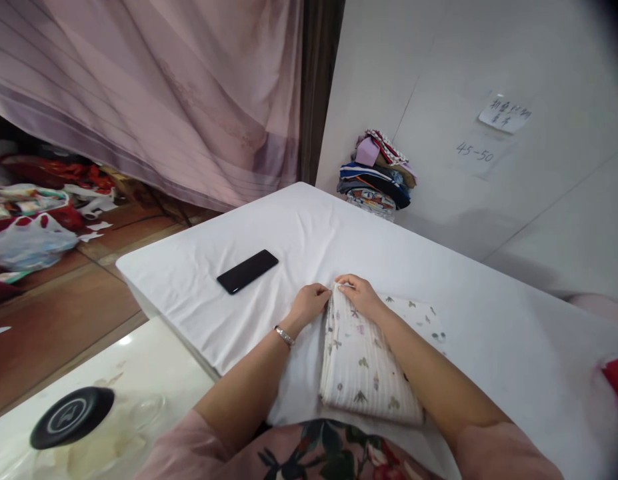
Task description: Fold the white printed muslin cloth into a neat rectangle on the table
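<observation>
Fingertips of the left hand and right hand pinch the top corner of one folded, plant-print muslin cloth, right of the frame's centre. One silver bracelet rings the left wrist. One black smartphone lies left of centre on the white-covered table; one black-lidded container stands lower left. Two handwritten notes mark the upper-right wall, near one clothes pile. One pink curtain hangs upper left, above brown flooring.

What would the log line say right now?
left hand: at patterned cloth's far corner | right hand: same corner | cloth: folded | black phone: on white sheet
</observation>
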The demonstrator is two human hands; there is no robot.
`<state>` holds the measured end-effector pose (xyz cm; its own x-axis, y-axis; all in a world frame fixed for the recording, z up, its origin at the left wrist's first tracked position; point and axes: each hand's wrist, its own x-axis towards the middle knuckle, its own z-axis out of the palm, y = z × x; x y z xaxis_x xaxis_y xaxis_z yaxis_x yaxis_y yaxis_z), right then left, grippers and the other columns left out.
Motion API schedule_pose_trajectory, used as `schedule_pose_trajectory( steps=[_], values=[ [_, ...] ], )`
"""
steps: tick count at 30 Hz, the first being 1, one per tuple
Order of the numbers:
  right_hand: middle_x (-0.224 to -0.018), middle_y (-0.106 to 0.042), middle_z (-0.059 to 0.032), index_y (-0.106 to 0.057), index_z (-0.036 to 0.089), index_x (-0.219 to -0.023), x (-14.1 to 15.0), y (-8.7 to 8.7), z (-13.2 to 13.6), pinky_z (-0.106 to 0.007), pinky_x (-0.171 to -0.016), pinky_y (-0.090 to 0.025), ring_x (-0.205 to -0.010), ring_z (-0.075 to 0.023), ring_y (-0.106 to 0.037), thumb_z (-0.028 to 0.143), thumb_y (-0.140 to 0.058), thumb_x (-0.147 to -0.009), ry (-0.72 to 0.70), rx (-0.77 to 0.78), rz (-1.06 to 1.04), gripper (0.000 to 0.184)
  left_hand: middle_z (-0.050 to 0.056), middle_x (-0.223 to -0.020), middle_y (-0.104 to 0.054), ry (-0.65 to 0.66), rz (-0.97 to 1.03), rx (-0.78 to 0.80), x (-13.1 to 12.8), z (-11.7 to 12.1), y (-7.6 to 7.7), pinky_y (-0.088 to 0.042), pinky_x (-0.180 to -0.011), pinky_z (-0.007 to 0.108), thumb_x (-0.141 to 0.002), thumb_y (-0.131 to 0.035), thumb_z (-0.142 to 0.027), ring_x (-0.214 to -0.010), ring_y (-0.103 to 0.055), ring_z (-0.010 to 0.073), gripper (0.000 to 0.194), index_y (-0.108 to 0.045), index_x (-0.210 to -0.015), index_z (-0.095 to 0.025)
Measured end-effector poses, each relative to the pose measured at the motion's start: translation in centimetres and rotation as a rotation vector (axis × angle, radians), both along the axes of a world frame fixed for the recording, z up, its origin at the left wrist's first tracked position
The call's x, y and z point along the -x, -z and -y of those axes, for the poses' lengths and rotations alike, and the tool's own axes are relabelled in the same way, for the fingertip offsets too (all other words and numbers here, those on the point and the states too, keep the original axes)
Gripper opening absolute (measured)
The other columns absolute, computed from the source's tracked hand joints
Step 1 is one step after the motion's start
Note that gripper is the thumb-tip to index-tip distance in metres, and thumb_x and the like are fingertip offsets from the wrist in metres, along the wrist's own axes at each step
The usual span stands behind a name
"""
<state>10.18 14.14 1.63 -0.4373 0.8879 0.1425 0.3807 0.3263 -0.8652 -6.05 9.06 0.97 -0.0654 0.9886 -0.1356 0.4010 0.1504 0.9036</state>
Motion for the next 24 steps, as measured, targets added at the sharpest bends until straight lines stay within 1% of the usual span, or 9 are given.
schedule_pose_trajectory(
  steps=[3, 7, 10, 13, 15, 19, 22, 24],
  values=[
    [-0.102, -0.064, -0.0042, -0.061, 0.021, -0.084, 0.3, 0.2, -0.3, -0.033, -0.085, -0.042, -0.093, -0.0175, -0.058, 0.029, -0.052, -0.076, 0.031, -0.011, 0.06, 0.014, -0.002, -0.052, -0.056, 0.004, 0.018, -0.011, -0.1, 0.0, 0.0, -0.037, -0.05, 0.022, -0.074, -0.05, -0.028, -0.048, -0.05, 0.0104, 0.016, -0.062, -0.069, -0.018],
    [-0.098, -0.066, -0.0034, -0.062, 0.021, -0.084, 0.5, 0.0, -0.4, -0.033, -0.082, -0.042, -0.084, -0.017, -0.058, 0.029, -0.053, -0.075, 0.035, 0.001, 0.122, 0.016, -0.002, -0.058, -0.058, -0.07, 0.064, -0.038, -0.1, -0.1, 0.0, -0.038, -0.053, 0.022, -0.07, -0.055, -0.025, -0.052, -0.05, 0.01, 0.011, -0.062, -0.071, -0.017],
    [-0.103, -0.065, -0.0035, -0.062, 0.02, -0.083, 0.4, -0.1, -0.4, -0.031, -0.079, -0.043, -0.081, -0.0156, -0.058, 0.032, -0.054, -0.074, 0.043, 0.061, 0.048, 0.017, -0.003, -0.056, -0.054, -0.08, 0.118, -0.047, -0.1, 0.2, -0.4, -0.037, -0.053, 0.022, -0.069, -0.058, -0.03, -0.052, -0.047, 0.0097, 0.015, -0.061, -0.068, -0.016],
    [-0.107, -0.065, -0.0052, -0.062, 0.019, -0.083, 0.0, -0.1, -0.5, -0.03, -0.074, -0.044, -0.079, -0.0154, -0.059, 0.034, -0.055, -0.072, 0.05, 0.151, -0.045, 0.021, -0.005, -0.053, -0.048, -0.03, 0.177, -0.042, -0.3, 1.1, -1.0, -0.034, -0.053, 0.022, -0.068, -0.06, -0.037, -0.051, -0.042, 0.0085, 0.023, -0.057, -0.061, -0.016],
    [-0.106, -0.065, -0.0056, -0.062, 0.019, -0.083, -0.1, 0.0, -0.7, -0.03, -0.077, -0.044, -0.083, -0.016, -0.059, 0.035, -0.056, -0.071, 0.046, 0.164, -0.087, 0.021, -0.006, -0.052, -0.045, 0.006, 0.182, -0.03, -0.5, 2.0, -1.2, -0.031, -0.051, 0.022, -0.068, -0.06, -0.042, -0.051, -0.038, 0.008, 0.028, -0.054, -0.059, -0.016],
    [-0.104, -0.066, -0.0047, -0.062, 0.019, -0.084, -0.3, 0.3, -0.8, -0.03, -0.08, -0.043, -0.087, -0.016, -0.059, 0.033, -0.057, -0.071, 0.033, 0.151, -0.115, 0.02, -0.005, -0.051, -0.041, 0.059, 0.061, -0.027, -0.6, 3.7, -1.1, -0.026, -0.049, 0.023, -0.071, -0.055, -0.047, -0.05, -0.035, 0.0084, 0.034, -0.053, -0.058, -0.016],
    [-0.103, -0.066, -0.0042, -0.063, 0.019, -0.083, -0.2, 0.5, -0.8, -0.029, -0.08, -0.043, -0.086, -0.0155, -0.059, 0.033, -0.057, -0.071, 0.03, 0.145, -0.123, 0.02, -0.005, -0.049, -0.035, 0.074, -0.048, -0.05, -0.6, 4.8, -1.2, -0.022, -0.048, 0.024, -0.077, -0.046, -0.047, -0.05, -0.032, 0.0085, 0.039, -0.047, -0.053, -0.016],
    [-0.101, -0.066, -0.0037, -0.063, 0.019, -0.084, -0.2, 0.5, -0.7, -0.029, -0.079, -0.043, -0.084, -0.0151, -0.059, 0.033, -0.057, -0.071, 0.041, 0.137, -0.113, 0.02, -0.005, -0.049, -0.034, 0.077, -0.087, -0.046, -0.6, 5.3, -1.5, -0.022, -0.049, 0.024, -0.078, -0.045, -0.047, -0.05, -0.032, 0.0088, 0.039, -0.046, -0.053, -0.017]
  ],
)
